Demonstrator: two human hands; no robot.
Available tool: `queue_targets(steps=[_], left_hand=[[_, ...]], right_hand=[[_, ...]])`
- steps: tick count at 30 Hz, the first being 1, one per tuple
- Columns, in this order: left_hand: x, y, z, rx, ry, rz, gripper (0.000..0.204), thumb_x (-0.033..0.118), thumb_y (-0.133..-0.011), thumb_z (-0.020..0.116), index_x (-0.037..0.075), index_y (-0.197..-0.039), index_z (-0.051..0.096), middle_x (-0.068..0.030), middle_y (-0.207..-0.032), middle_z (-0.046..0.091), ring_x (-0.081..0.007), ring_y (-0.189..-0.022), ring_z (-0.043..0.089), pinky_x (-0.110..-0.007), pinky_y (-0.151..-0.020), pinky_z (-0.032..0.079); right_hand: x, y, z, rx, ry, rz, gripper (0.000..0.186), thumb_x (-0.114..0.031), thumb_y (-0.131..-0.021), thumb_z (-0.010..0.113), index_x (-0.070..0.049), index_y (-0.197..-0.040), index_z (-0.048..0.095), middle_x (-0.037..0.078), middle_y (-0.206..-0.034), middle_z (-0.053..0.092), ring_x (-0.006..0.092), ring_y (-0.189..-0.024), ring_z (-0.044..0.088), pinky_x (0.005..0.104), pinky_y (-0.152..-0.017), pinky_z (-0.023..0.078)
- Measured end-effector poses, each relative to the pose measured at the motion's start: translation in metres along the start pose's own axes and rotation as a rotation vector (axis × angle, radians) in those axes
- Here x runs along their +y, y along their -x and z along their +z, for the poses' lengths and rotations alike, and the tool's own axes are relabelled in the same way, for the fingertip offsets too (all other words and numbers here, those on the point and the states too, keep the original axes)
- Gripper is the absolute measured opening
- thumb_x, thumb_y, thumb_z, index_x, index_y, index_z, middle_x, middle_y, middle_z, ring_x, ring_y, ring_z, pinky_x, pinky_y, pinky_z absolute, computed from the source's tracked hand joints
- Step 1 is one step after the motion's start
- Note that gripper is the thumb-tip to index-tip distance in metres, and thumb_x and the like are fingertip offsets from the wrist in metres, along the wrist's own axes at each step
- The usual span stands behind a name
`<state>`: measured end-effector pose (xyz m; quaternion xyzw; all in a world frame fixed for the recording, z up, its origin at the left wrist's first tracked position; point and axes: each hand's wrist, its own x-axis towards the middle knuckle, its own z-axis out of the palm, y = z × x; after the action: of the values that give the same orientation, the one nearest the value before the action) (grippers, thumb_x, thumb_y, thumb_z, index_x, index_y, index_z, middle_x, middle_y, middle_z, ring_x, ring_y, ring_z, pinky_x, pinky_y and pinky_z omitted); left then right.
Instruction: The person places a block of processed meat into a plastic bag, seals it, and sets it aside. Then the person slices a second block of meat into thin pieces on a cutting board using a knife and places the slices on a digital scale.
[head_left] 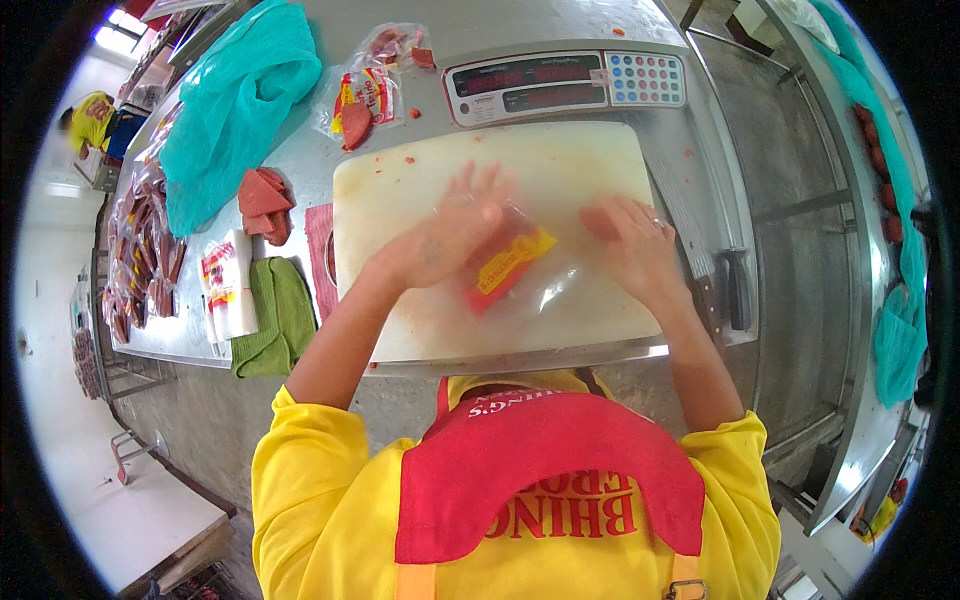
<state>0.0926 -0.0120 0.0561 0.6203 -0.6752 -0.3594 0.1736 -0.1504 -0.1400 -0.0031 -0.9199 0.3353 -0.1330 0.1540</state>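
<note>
Head view: at the far left of the metal desk (520, 28), packed clear bags (145, 245) lie heaped beside a crumpled teal plastic bag (240, 115). Next come white bags (230, 290), stacked reddish-brown pieces (265, 203) and a folded green cloth (272, 315). The left hand (455, 220), blurred, is over the white cutting board (410, 335), fingers loosely open and spread; it is at the upper left of a clear bag with a red and yellow label (510, 268), though I cannot tell whether it touches it. That bag lies on the board between the two hands. The right hand (632, 240) has its fingers bent around a reddish-brown slice (598, 223), held near the board's right edge. Farther right lies a black-handled sharpening rod (738, 290).
</note>
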Motion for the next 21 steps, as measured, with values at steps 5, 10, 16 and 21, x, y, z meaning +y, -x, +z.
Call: queue_targets(steps=[5, 10, 16, 21], left_hand=[[0.003, -0.003, 0.033, 0.186, -0.467, 0.038, 0.076, 0.06, -0.094, 0.025, 0.008, -0.148, 0.017, -0.0171, -0.154, 0.012, -0.0384, -0.142, 0.002, -0.046, -0.115, 0.003], [-0.008, -0.012, 0.069, 0.22, -0.705, 0.011, 0.079, 0.062, -0.091, 0.031, 0.007, -0.147, 0.021, -0.0163, -0.153, 0.018, -0.0339, -0.143, 0.009, -0.046, -0.115, 0.009], [0.004, -0.001, 0.046, 0.221, -0.967, -0.006, 0.064, 0.043, -0.097, 0.037, 0.004, -0.145, 0.025, -0.016, -0.152, 0.021, -0.0339, -0.142, 0.014, -0.045, -0.115, 0.012], [-0.009, 0.052, 0.077, 0.683, -0.102, -0.039, 0.064, 0.03, -0.091, 0.056, 0.001, -0.142, 0.031, -0.0217, -0.146, 0.032, -0.0395, -0.138, 0.024, -0.047, -0.112, 0.022]], right_hand=[[0.008, -0.002, 0.001, -0.03, -0.108, 0.003, 0.053, -0.004, -0.071, 0.066, -0.009, -0.123, 0.053, 0.014, -0.106, 0.058, 0.0323, -0.102, 0.055, 0.0417, -0.084, 0.045], [0.001, 0.007, -0.005, -0.107, -0.332, 0.237, 0.048, -0.003, -0.074, 0.067, -0.004, -0.12, 0.054, 0.016, -0.098, 0.061, 0.0291, -0.084, 0.061, 0.0378, -0.075, 0.049], [-0.022, 0.029, -0.044, -0.165, -0.956, 0.585, 0.032, -0.007, -0.079, 0.069, 0.0, -0.109, 0.061, 0.008, -0.089, 0.066, 0.0103, -0.065, 0.059, 0.0234, -0.053, 0.047], [-0.012, 0.079, -0.045, -0.271, -1.077, 0.675, 0.037, -0.008, -0.08, 0.068, 0.0, -0.115, 0.059, 0.007, -0.089, 0.066, 0.0082, -0.06, 0.057, 0.0208, -0.048, 0.045]])
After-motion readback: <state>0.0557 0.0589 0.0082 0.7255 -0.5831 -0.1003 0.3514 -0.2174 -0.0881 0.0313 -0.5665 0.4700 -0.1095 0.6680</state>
